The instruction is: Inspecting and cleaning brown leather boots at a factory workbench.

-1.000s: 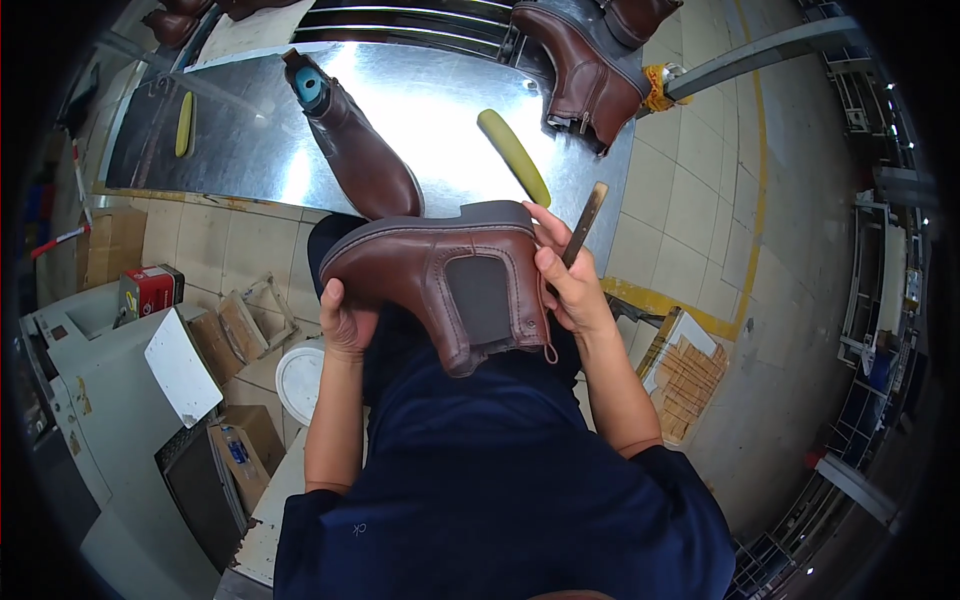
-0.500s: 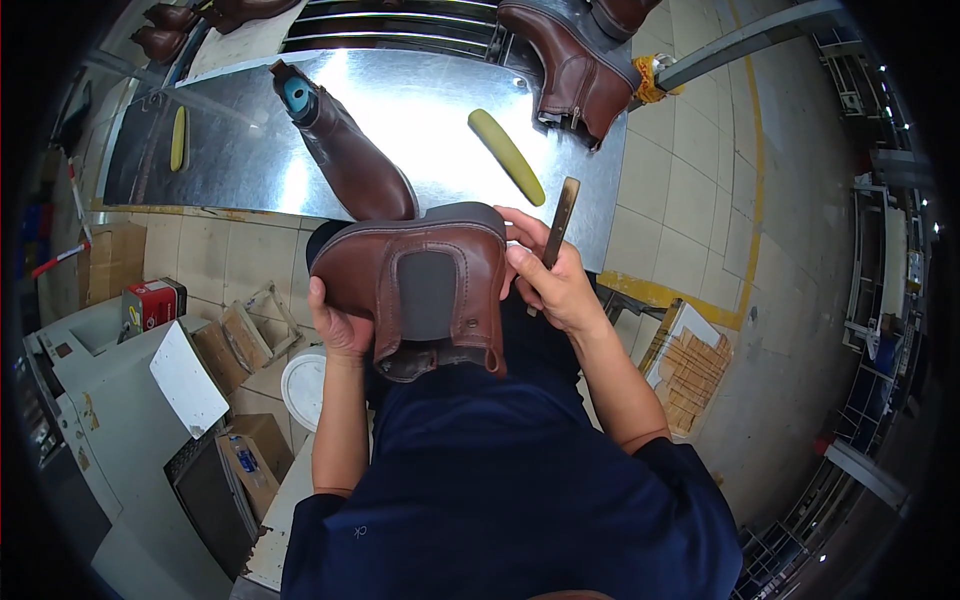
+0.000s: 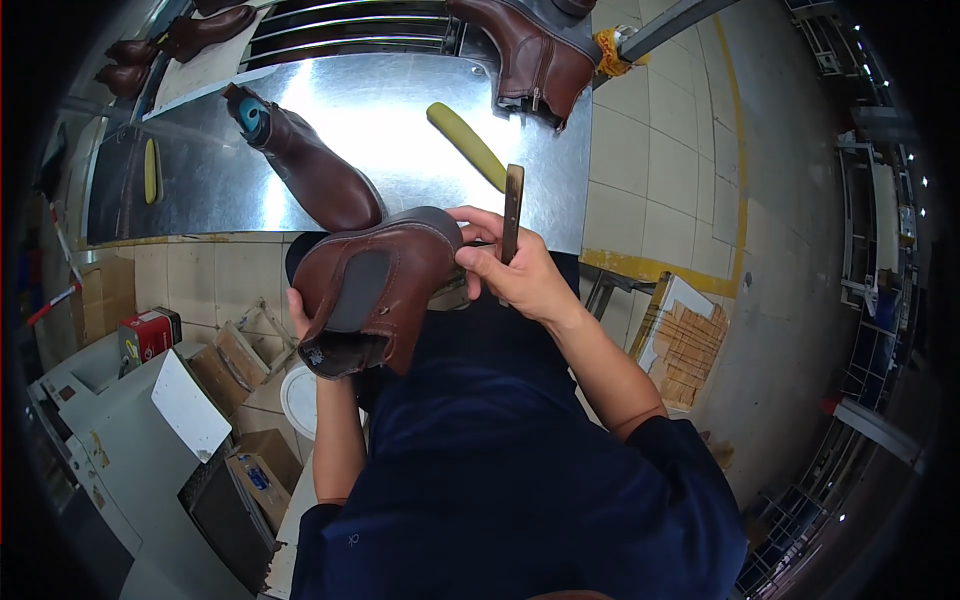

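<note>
A brown ankle boot with a grey elastic side panel is held in front of my body, sole up and its opening tilted toward me. My left hand is closed on the boot's toe side, mostly hidden behind it. My right hand has its fingertips at the heel and grips a slim tool with a riveted brown wooden handle, which points up; its working end is hidden. Just beyond, a second brown boot with a blue-green insert in its opening lies on the metal table.
A yellow-green rounded bar lies on the table, and a thinner one at its left end. Zipped brown boots stand at the far right, near a metal post. More brown shoes sit far left. Cardboard boxes are at lower left.
The held boot has shifted left and turned, its opening swinging toward the lower left. My right hand has moved left with it, the tool now more upright. The whole view has shifted somewhat.
</note>
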